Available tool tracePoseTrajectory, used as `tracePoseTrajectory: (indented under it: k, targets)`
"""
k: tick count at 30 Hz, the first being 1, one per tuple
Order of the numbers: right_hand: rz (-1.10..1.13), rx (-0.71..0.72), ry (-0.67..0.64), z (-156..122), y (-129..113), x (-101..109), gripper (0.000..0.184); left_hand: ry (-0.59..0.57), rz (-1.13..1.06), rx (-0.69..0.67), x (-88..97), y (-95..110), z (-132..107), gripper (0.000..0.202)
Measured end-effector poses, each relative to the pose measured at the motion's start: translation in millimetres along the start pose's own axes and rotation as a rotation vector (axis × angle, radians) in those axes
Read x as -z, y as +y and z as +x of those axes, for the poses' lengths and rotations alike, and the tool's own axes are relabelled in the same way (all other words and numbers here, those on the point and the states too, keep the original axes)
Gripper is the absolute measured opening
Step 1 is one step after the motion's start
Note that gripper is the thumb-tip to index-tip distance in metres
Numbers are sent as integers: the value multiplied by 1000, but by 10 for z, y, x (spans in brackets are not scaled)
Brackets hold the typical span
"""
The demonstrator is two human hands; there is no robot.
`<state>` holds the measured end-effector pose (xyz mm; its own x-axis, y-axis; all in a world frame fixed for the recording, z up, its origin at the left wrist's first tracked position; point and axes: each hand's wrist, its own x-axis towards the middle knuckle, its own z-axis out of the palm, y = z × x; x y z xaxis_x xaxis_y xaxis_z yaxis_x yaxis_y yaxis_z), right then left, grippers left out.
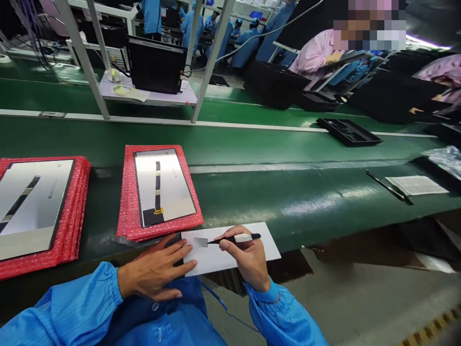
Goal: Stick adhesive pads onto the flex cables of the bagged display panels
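Note:
My right hand (248, 252) pinches a pair of black tweezers (239, 238) with a pale middle part. Their tip points left and meets the edge of a small grey rectangular piece (200, 241) on a white sheet (223, 259). Flat on the sheet's dark left end lies my left hand (160, 269), fingers spread. Just beyond the hands, a display panel (173, 185) with a dark flex cable (157, 180) rests on red bubble-wrap bags (127, 211). At far left another panel (39, 206) with a similar cable lies on a stack of red bubble-wrap bags (70, 230).
A green-topped bench (252, 192) spans the view. On its right are a dark pen-like tool (385, 185), a white paper (418, 185) and a black tray (348, 131). Behind, a metal-framed shelf (147, 98) carries a black monitor (156, 65). Co-workers in pink and blue sit farther back.

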<state>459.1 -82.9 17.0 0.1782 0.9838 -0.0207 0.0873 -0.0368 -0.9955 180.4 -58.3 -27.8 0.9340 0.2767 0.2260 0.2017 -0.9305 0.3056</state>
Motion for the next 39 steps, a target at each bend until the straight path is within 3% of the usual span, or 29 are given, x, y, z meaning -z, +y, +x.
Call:
tracePoseTrajectory:
  k: [5, 8, 13, 19, 24, 39]
  targets:
    - [76, 147, 40, 278, -204, -164, 28, 320, 130, -177, 241, 88, 130, 38]
    - [86, 228, 36, 438, -281, -320, 26, 408, 188, -113, 490, 28, 112, 26]
    - [60, 195, -23, 604, -342, -555, 24, 510, 332, 86, 736, -334, -173, 22]
    - [16, 140, -131, 726, -335, -778, 26, 651, 168, 117, 629, -603, -408, 32]
    - [-23, 97, -223, 776, -320, -890, 24, 696, 108, 100, 568, -612, -416, 36]
    - [-63, 102, -217, 804, -339, -957, 19, 695, 75, 125, 586, -593, -414, 33]
